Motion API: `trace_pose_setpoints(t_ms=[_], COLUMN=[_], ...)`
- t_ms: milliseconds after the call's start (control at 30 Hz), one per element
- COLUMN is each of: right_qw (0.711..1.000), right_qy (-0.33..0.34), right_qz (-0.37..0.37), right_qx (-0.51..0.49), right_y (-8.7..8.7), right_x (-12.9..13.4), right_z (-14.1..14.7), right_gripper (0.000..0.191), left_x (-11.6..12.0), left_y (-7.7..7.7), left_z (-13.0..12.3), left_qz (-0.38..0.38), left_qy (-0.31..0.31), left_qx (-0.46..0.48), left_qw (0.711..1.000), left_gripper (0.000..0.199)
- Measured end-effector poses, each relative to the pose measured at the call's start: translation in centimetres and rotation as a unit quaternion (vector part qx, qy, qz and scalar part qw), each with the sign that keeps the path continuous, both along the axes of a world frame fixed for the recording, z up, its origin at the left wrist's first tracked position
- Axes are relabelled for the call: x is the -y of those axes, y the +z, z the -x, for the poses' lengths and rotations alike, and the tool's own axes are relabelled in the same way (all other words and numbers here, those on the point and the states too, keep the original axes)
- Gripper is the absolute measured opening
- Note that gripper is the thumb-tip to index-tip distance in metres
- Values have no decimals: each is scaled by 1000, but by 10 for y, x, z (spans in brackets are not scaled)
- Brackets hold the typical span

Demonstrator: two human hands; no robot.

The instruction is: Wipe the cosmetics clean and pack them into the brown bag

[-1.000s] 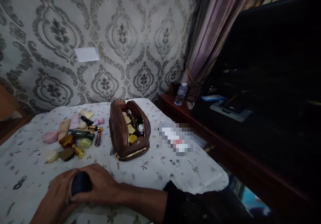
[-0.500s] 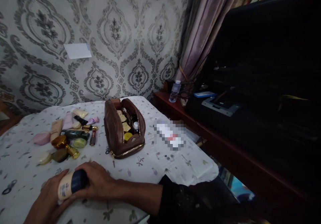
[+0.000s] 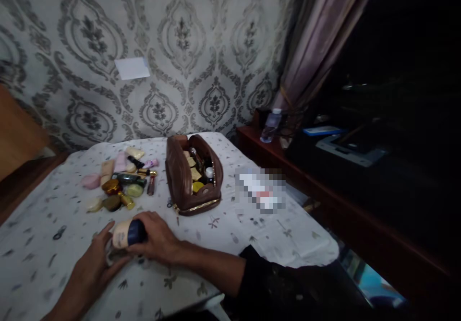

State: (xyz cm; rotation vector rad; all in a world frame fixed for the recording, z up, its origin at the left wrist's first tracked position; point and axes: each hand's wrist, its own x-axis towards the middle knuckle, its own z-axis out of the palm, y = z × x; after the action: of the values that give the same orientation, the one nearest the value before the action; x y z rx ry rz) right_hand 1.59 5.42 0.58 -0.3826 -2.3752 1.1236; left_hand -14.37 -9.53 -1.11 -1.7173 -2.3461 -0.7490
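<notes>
A cream-coloured jar (image 3: 121, 234) with a dark blue lid (image 3: 136, 232) lies on its side between my hands, above the patterned white cloth. My right hand (image 3: 156, 237) grips the lid end. At the cream end, my left hand (image 3: 94, 258) has its thumb and fingers spread around the jar, with a gap showing below it. Behind them stands an unzipped brown bag (image 3: 180, 182) holding several small items, among them a yellow-lidded one (image 3: 198, 186) and a white-capped bottle (image 3: 209, 173). Left of the bag lie several cosmetics, including a dark green tube (image 3: 127, 179) and a pink item (image 3: 91, 181).
A blurred-out white item (image 3: 264, 194) lies right of the bag on the cloth (image 3: 288, 237). Beyond the cloth's right edge, a reddish-brown stand (image 3: 248, 141) bears a clear bottle (image 3: 271, 126) and a large dark screen. Patterned wall behind.
The view has shifted, so everything appears further right. My left hand has loosened its hold around the jar, its fingers now wider apart. My right hand still grips the lid.
</notes>
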Motion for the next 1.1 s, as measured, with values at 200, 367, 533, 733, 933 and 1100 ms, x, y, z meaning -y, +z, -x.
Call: trace_pose_setpoints(t_ms=[200,367,533,733,933,1100], right_qw=[998,996,994,997,994,991], right_qy=[31,38,32,33,48,65], right_qz=[33,74,101,71,47,41], right_qx=[-42,-13,15,-14,-87,-106], right_y=[-7,-7,-6,-9,-20,-27], right_x=[-6,-5,-5,-6,-5,-10], right_z=[4,3,1,2,6,7], right_gripper=[60,79,84,66,51,41], left_x=[38,47,37,16,-26,-40], left_y=[31,36,38,59,63,40], left_z=[-12,-14,-12,-14,-48,-50], left_qz=[88,73,27,-81,-61,-66], left_qy=[-99,-150,-89,45,-85,-112], left_qx=[15,-47,-9,-7,-108,-178], left_qw=[991,985,996,996,989,975], left_gripper=[47,50,30,23,24,33])
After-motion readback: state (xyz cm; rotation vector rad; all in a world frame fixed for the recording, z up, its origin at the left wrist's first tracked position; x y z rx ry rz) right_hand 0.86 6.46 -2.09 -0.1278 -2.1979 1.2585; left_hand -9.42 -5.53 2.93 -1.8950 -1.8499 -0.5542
